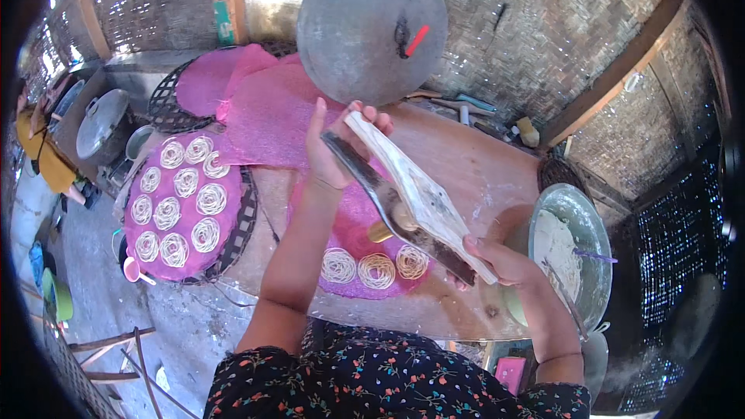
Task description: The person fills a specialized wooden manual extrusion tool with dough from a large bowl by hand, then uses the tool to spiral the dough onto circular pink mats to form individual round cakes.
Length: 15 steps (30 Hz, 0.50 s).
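My left hand (340, 154) and my right hand (503, 259) hold a two-part wooden press (416, 186) by its ends, tilted down to the right. A pale upper lever and a dark lower bar make it up, with a round pale piece between them near the middle. A gold-coloured cylinder (379, 232) shows at the underside of the bar. Below it, coiled noodle-like nests (376, 271) rest on a pink mesh cloth (372, 293) on the wooden table. More pale nests (167, 213) lie on a round, pink-covered tray (135, 186) at the left.
A basin (602, 244) of pale dough or flour stands at the table's right. A large round metal lid (372, 29) leans at the back, beside pink cloth (268, 110). Lidded pots (103, 128) stand at the left; a pink ladle (132, 269) lies by the tray. Another person (46, 151) is at far left.
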Each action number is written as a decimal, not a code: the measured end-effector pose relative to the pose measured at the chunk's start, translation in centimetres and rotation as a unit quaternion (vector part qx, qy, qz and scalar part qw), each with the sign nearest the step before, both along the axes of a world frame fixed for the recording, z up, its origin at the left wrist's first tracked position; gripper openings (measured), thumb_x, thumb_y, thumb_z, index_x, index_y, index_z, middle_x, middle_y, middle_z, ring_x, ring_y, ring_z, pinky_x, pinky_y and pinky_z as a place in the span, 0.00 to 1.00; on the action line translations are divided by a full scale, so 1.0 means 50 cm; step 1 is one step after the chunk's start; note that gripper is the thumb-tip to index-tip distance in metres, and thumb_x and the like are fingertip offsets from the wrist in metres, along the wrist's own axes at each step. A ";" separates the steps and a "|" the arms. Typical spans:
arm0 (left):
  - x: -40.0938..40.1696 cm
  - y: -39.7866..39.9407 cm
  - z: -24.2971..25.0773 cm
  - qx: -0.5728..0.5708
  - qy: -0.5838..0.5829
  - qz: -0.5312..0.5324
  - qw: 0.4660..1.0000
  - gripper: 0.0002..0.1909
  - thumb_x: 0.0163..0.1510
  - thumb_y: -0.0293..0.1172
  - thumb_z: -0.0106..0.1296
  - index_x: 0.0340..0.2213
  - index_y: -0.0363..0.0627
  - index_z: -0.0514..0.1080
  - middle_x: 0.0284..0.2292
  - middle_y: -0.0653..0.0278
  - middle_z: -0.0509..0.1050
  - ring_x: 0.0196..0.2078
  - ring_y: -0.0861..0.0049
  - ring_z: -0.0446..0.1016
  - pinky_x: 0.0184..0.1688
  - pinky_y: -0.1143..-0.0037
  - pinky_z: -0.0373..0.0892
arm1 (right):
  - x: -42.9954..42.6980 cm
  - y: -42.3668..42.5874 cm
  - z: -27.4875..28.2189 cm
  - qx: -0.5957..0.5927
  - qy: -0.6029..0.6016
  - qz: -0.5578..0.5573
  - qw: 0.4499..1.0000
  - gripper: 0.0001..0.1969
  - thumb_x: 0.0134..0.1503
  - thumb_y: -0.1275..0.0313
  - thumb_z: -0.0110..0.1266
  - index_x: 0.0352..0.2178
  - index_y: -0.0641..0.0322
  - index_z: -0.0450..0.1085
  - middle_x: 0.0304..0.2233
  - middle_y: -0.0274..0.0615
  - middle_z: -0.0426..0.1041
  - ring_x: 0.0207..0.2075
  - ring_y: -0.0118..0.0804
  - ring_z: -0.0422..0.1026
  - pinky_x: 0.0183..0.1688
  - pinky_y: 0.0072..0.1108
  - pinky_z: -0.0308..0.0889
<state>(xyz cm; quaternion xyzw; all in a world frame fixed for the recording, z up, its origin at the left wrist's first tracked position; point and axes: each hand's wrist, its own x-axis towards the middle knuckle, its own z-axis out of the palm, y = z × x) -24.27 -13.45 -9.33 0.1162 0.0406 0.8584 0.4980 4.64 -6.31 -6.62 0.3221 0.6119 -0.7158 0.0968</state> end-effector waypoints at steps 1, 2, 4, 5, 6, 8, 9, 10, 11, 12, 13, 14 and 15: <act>-0.030 -0.016 -0.011 0.000 0.001 0.008 1.000 0.23 0.58 0.55 0.37 0.29 0.48 0.68 0.24 0.66 0.69 0.34 0.70 0.70 0.43 0.66 0.66 | -0.023 -0.009 0.006 -0.053 0.014 0.000 0.998 0.33 0.57 0.42 0.40 0.45 0.64 0.66 0.28 0.38 0.71 0.27 0.29 0.71 0.30 0.20 0.67; -0.066 -0.029 -0.036 0.043 0.034 0.004 0.998 0.22 0.57 0.55 0.37 0.30 0.48 0.68 0.25 0.66 0.70 0.34 0.70 0.70 0.43 0.67 0.66 | -0.047 -0.005 -0.015 -0.064 0.004 0.019 0.998 0.34 0.57 0.41 0.37 0.45 0.63 0.66 0.27 0.38 0.72 0.26 0.29 0.72 0.29 0.20 0.68; -0.107 -0.065 -0.071 0.058 0.057 0.035 0.996 0.21 0.57 0.54 0.38 0.32 0.48 0.66 0.26 0.65 0.69 0.33 0.71 0.69 0.41 0.70 0.66 | -0.112 -0.013 -0.030 -0.048 -0.005 0.072 0.996 0.34 0.57 0.40 0.36 0.44 0.63 0.66 0.26 0.39 0.72 0.26 0.28 0.71 0.28 0.19 0.68; -0.127 -0.079 -0.104 0.055 0.058 0.045 0.996 0.21 0.57 0.54 0.38 0.32 0.48 0.66 0.26 0.65 0.69 0.33 0.71 0.69 0.41 0.70 0.66 | -0.141 -0.023 -0.039 -0.029 -0.014 0.114 0.993 0.35 0.57 0.39 0.35 0.44 0.63 0.66 0.25 0.39 0.71 0.25 0.28 0.71 0.28 0.19 0.68; -0.155 -0.097 -0.149 0.047 0.020 0.068 0.996 0.24 0.56 0.57 0.38 0.32 0.46 0.66 0.26 0.64 0.68 0.33 0.68 0.68 0.43 0.68 0.65 | -0.171 -0.040 -0.051 0.026 -0.021 0.109 0.993 0.36 0.57 0.38 0.32 0.43 0.63 0.66 0.24 0.39 0.71 0.23 0.27 0.70 0.24 0.18 0.66; -0.176 -0.118 -0.200 0.008 -0.021 0.115 0.993 0.24 0.55 0.57 0.38 0.30 0.46 0.66 0.24 0.66 0.67 0.30 0.69 0.67 0.41 0.69 0.65 | -0.208 -0.038 -0.102 0.038 -0.043 0.131 0.990 0.36 0.57 0.38 0.32 0.41 0.63 0.67 0.23 0.38 0.70 0.21 0.27 0.69 0.23 0.19 0.65; -0.186 -0.129 -0.218 0.009 -0.020 0.126 0.992 0.24 0.55 0.57 0.38 0.30 0.46 0.66 0.24 0.66 0.67 0.30 0.69 0.67 0.41 0.69 0.65 | -0.225 -0.040 -0.116 0.049 -0.067 0.143 0.986 0.36 0.58 0.38 0.31 0.40 0.64 0.68 0.21 0.37 0.70 0.20 0.27 0.68 0.22 0.20 0.64; -0.196 -0.143 -0.233 0.019 -0.030 0.138 0.990 0.24 0.55 0.57 0.38 0.30 0.47 0.66 0.24 0.66 0.66 0.30 0.70 0.67 0.39 0.69 0.64 | -0.244 -0.047 -0.106 0.051 -0.067 0.156 0.984 0.36 0.58 0.38 0.31 0.40 0.64 0.68 0.21 0.37 0.70 0.20 0.27 0.68 0.22 0.20 0.64; -0.208 -0.159 -0.247 0.030 -0.039 0.150 0.987 0.23 0.55 0.56 0.38 0.29 0.47 0.66 0.23 0.67 0.66 0.30 0.71 0.66 0.38 0.70 0.64 | -0.266 -0.054 -0.087 0.122 -0.065 0.181 0.974 0.35 0.58 0.39 0.31 0.37 0.64 0.69 0.20 0.36 0.69 0.19 0.27 0.67 0.22 0.20 0.63; -0.218 -0.167 -0.240 0.040 -0.027 0.164 0.985 0.23 0.55 0.57 0.38 0.28 0.48 0.66 0.23 0.68 0.66 0.29 0.72 0.66 0.37 0.71 0.64 | -0.278 -0.056 -0.075 0.194 -0.063 0.199 0.959 0.35 0.59 0.40 0.31 0.35 0.65 0.69 0.19 0.36 0.68 0.19 0.27 0.66 0.21 0.20 0.62; -0.230 -0.178 -0.231 0.042 -0.029 0.170 0.984 0.23 0.55 0.57 0.38 0.28 0.48 0.66 0.23 0.68 0.66 0.29 0.72 0.66 0.37 0.71 0.64 | -0.285 -0.063 -0.075 0.196 -0.063 0.204 0.957 0.35 0.59 0.40 0.31 0.35 0.65 0.69 0.19 0.36 0.68 0.19 0.27 0.66 0.21 0.20 0.62; -0.243 -0.193 -0.223 0.050 -0.016 0.183 0.982 0.23 0.55 0.57 0.38 0.28 0.49 0.66 0.22 0.68 0.66 0.28 0.72 0.66 0.37 0.71 0.64 | -0.291 -0.073 -0.076 0.201 -0.037 0.197 0.959 0.35 0.59 0.40 0.32 0.34 0.65 0.70 0.19 0.35 0.67 0.19 0.26 0.66 0.21 0.20 0.62; -0.249 -0.202 -0.214 0.057 -0.002 0.193 0.980 0.23 0.55 0.58 0.38 0.28 0.49 0.66 0.22 0.69 0.66 0.28 0.72 0.66 0.37 0.71 0.64 | -0.292 -0.078 -0.077 0.206 -0.011 0.188 0.960 0.35 0.59 0.40 0.33 0.32 0.65 0.71 0.18 0.34 0.67 0.19 0.26 0.66 0.21 0.20 0.61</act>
